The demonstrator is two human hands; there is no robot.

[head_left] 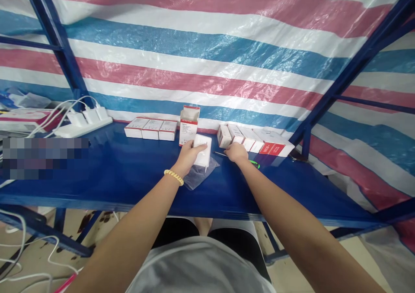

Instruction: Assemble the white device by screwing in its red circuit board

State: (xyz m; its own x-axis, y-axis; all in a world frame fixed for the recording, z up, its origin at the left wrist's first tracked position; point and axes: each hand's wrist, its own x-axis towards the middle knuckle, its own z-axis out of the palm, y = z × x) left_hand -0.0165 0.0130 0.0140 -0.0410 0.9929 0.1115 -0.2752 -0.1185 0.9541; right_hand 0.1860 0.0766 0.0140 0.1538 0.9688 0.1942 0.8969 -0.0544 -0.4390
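My left hand [188, 155] is closed around a small white plastic device [202, 148], thumb across its front. A short thin white piece sticks out at its lower end. Beneath the device a clear plastic bag [201, 174] lies on the blue table. Just behind stands an upright white-and-red carton [188, 130] with its top flap up; its print seems to read "detector". My right hand [236, 152] rests low over the table, fingers closed on a screwdriver [221, 153]. The thin metal shaft points left, and part of a green handle shows beyond my wrist.
Three closed white boxes [151, 129] line the back left of the blue table [129, 167]. Another row of several white-and-red boxes [256, 140] stands at the back right. A power strip [84, 127] with plugs and cables lies far left. Striped sheeting [207, 50] hangs behind, between blue frame posts.
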